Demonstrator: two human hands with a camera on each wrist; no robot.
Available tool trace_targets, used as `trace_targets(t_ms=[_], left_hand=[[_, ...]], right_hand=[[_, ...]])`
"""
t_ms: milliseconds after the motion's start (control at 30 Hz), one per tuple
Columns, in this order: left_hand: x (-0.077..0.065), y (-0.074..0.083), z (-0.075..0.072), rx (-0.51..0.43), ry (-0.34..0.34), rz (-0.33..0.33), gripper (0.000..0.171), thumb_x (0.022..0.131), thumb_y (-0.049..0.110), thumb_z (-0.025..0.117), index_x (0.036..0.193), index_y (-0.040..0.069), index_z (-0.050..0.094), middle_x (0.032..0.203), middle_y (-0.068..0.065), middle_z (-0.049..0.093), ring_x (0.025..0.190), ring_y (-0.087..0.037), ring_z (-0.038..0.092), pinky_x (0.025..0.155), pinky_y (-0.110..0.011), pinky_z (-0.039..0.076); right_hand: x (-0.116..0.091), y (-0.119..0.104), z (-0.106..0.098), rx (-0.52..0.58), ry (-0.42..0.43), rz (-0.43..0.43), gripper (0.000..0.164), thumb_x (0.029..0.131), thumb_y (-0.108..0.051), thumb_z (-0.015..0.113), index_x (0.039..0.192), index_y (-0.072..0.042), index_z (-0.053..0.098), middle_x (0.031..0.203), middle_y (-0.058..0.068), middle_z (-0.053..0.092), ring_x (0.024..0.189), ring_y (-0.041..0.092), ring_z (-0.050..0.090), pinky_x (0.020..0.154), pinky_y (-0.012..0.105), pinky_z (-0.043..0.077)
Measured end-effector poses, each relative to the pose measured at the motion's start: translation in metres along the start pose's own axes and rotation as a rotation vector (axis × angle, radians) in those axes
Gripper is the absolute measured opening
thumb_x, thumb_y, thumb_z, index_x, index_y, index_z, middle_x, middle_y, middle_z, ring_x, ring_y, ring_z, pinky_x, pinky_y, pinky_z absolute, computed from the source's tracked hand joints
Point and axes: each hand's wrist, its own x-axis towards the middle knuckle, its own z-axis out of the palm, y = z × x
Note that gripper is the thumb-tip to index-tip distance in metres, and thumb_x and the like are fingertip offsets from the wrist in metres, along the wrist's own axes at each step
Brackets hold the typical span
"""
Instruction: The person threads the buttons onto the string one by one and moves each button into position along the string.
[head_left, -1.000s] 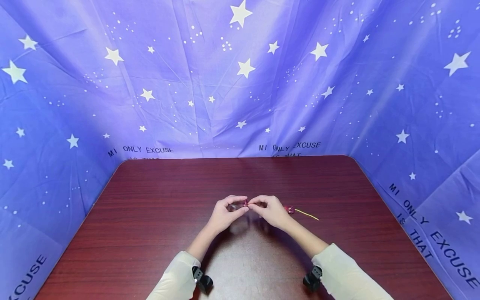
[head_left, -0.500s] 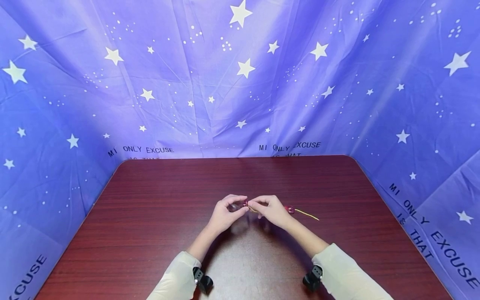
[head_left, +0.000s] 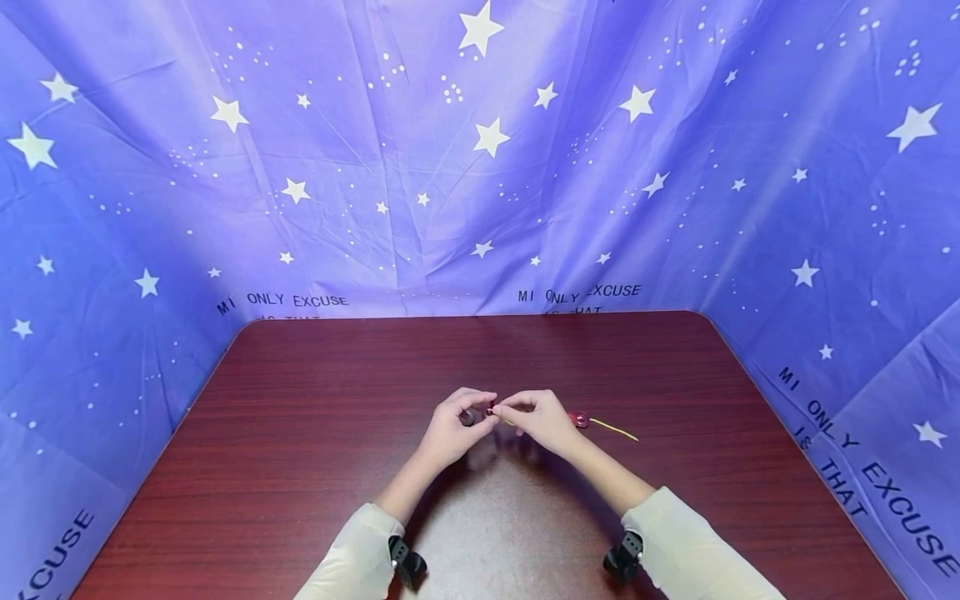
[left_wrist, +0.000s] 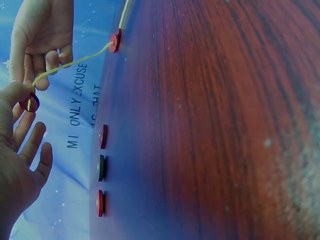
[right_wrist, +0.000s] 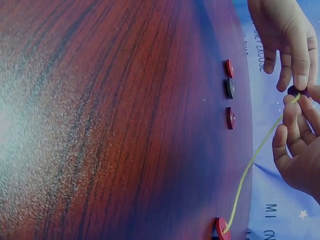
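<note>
My left hand (head_left: pixel 450 429) pinches a dark red button (left_wrist: pixel 30 103) between thumb and fingertips, above the table. My right hand (head_left: pixel 543 421) meets it, fingertips right at the button and pinching a thin yellow cord (right_wrist: pixel 260 145). In the left wrist view a short piece of cord shows across the button's face. From there the cord runs to a red button (left_wrist: pixel 115 42) on the table, to the right of my right hand, and its yellow tail lies beyond that. The other fingers of both hands are loosely spread.
On the dark red wood-grain table (head_left: pixel 315 467) stand a red button (right_wrist: pixel 229 68), a dark green button (right_wrist: pixel 230 88) and another red button (right_wrist: pixel 231 118) in a row near my left hand. A blue starry curtain (head_left: pixel 420 150) borders the table's back and sides.
My right fingertips have shifted slightly left to the button, and the cord now shows under the right fingers. My left hand keeps its place with the button; the cord's far tail has not moved.
</note>
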Motion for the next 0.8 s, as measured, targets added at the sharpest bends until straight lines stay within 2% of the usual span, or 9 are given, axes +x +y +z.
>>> trace_targets(t_ms=[133, 200, 267, 367, 467, 633, 800], left_hand=[[0.0, -0.003, 0.0, -0.026, 0.004, -0.022, 0.03, 0.079, 0.0, 0.071, 0.107, -0.007, 0.065, 0.101, -0.023, 0.066, 0.086, -0.041, 0.063, 0.07, -0.05, 0.051], [0.0, -0.008, 0.0, -0.046, 0.003, -0.03, 0.03, 0.079, 0.001, 0.071, 0.107, -0.007, 0.064, 0.101, -0.023, 0.066, 0.088, -0.042, 0.063, 0.071, -0.051, 0.051], [0.0, -0.017, 0.002, -0.048, 0.008, -0.043, 0.028, 0.08, 0.002, 0.071, 0.106, -0.007, 0.065, 0.101, -0.022, 0.068, 0.089, -0.041, 0.063, 0.073, -0.052, 0.051], [0.0, -0.033, 0.005, -0.042, 0.033, -0.048, 0.024, 0.079, 0.002, 0.071, 0.102, -0.003, 0.068, 0.1, -0.018, 0.069, 0.09, -0.037, 0.064, 0.073, -0.051, 0.052], [0.001, -0.045, 0.008, -0.039, 0.055, -0.053, 0.019, 0.079, 0.005, 0.073, 0.098, 0.003, 0.071, 0.098, -0.013, 0.071, 0.089, -0.031, 0.065, 0.071, -0.045, 0.054], [0.001, -0.05, 0.008, -0.038, 0.054, -0.049, 0.014, 0.079, 0.014, 0.074, 0.093, 0.012, 0.073, 0.096, -0.004, 0.072, 0.089, -0.018, 0.066, 0.071, -0.037, 0.055], [0.003, -0.049, 0.008, -0.034, 0.058, -0.05, 0.012, 0.079, 0.013, 0.075, 0.091, 0.011, 0.074, 0.095, -0.004, 0.072, 0.089, -0.012, 0.065, 0.072, -0.041, 0.054]], right_hand=[[-0.001, 0.001, -0.001, -0.006, 0.002, -0.002, 0.019, 0.087, -0.012, 0.065, 0.093, 0.006, 0.07, 0.082, 0.025, 0.069, 0.054, 0.006, 0.056, 0.06, 0.042, 0.055], [-0.001, 0.002, -0.001, 0.0, 0.004, -0.004, 0.019, 0.087, -0.011, 0.064, 0.093, 0.006, 0.07, 0.08, 0.024, 0.069, 0.053, 0.007, 0.056, 0.06, 0.042, 0.055], [-0.001, 0.004, -0.002, 0.003, 0.007, -0.01, 0.018, 0.087, -0.01, 0.064, 0.092, 0.006, 0.07, 0.078, 0.022, 0.069, 0.053, 0.007, 0.056, 0.062, 0.049, 0.053], [0.0, 0.005, -0.002, 0.006, 0.012, -0.008, 0.017, 0.087, -0.009, 0.064, 0.092, 0.006, 0.07, 0.075, 0.017, 0.069, 0.052, 0.006, 0.056, 0.061, 0.049, 0.053], [0.0, 0.006, -0.002, 0.008, 0.008, 0.0, 0.017, 0.087, -0.009, 0.064, 0.093, 0.006, 0.07, 0.075, 0.016, 0.07, 0.052, 0.005, 0.056, 0.062, 0.048, 0.054], [0.0, 0.005, -0.003, 0.022, -0.005, -0.005, 0.018, 0.088, -0.008, 0.063, 0.094, 0.008, 0.069, 0.077, 0.019, 0.07, 0.053, 0.003, 0.056, 0.061, 0.047, 0.054], [0.0, 0.004, -0.004, 0.023, -0.017, -0.001, 0.019, 0.088, -0.007, 0.062, 0.095, 0.009, 0.069, 0.075, 0.015, 0.069, 0.055, 0.007, 0.058, 0.061, 0.043, 0.055]])
